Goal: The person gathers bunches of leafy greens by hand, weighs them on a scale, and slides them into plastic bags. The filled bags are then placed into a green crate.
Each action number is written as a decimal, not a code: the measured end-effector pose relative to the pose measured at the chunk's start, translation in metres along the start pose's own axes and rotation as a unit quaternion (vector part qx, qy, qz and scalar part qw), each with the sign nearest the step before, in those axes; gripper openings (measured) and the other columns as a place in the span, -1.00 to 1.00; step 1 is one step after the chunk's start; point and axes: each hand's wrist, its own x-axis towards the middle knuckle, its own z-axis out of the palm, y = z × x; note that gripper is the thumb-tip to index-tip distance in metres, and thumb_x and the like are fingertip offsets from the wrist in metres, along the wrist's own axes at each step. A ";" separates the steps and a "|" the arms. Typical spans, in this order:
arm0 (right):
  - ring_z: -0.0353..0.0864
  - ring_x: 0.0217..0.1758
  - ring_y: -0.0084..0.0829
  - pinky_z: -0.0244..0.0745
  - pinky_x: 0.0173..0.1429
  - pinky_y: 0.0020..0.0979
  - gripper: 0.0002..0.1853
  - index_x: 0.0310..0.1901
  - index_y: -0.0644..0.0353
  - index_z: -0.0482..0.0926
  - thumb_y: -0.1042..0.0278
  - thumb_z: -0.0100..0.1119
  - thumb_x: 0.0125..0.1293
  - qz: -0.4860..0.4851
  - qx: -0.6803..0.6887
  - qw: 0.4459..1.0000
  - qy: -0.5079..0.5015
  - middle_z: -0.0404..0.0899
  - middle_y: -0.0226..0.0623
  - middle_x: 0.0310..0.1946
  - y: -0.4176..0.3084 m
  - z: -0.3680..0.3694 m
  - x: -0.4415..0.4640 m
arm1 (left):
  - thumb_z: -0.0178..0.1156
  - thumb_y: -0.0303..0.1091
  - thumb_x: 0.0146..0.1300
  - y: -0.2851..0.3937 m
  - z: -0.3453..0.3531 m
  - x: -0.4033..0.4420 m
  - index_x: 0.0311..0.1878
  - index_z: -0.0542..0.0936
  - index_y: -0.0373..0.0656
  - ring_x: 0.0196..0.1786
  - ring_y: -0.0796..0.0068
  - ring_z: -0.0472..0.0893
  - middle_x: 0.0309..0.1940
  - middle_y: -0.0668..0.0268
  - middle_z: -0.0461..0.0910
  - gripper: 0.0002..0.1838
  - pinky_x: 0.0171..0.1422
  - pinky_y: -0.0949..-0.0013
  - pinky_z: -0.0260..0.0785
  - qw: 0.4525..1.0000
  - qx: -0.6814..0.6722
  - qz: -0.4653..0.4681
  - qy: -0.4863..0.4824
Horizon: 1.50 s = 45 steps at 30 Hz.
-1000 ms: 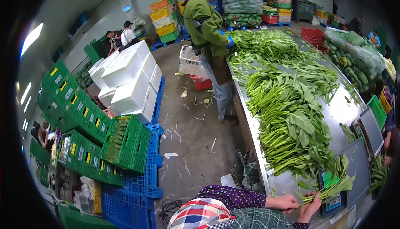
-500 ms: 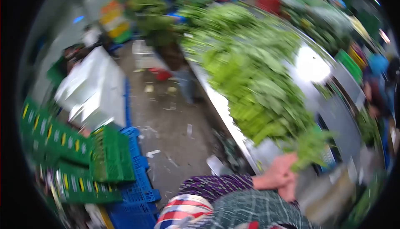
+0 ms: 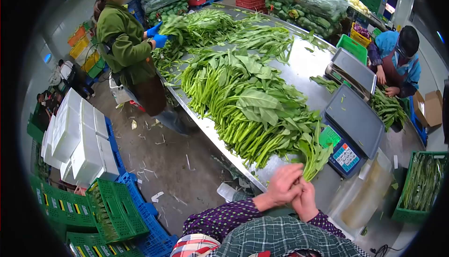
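Note:
A small bunch of leafy greens (image 3: 314, 156) points up and away from me, its lower stems inside my right hand (image 3: 306, 200), which is closed round them. My left hand (image 3: 284, 183) presses against the right at the stem ends, fingers curled; what they pinch is hidden. Just beyond lies a large heap of the same long-stemmed greens (image 3: 252, 107) on the metal table (image 3: 213, 128). To the right of the bunch stands a digital scale (image 3: 348, 133) with a lit green display and a bare grey pan.
A second scale (image 3: 354, 67) stands behind. A co-worker in a green jacket (image 3: 124, 42) handles greens at left; another in blue (image 3: 397, 53) works at right. White foam boxes (image 3: 79, 135) and green crates (image 3: 114, 210) line the left floor; a green crate (image 3: 421, 187) holds packed vegetables at right.
The view has swung and sharpened, showing more of the right side. My hands stay together at the stems, and the bunch now stands more upright beside the scale.

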 end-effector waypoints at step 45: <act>0.65 -0.30 -0.36 0.48 -0.41 -0.44 -0.72 0.00 0.34 0.37 0.58 0.10 0.26 -0.007 -0.360 0.928 -0.094 0.54 -0.19 -0.21 0.086 0.214 0.197 | 0.27 0.15 0.09 -0.210 -0.212 0.103 0.07 0.43 -0.33 0.06 0.01 0.49 -0.03 -0.04 0.48 -0.28 0.15 0.12 0.34 0.913 0.214 -0.345 0.044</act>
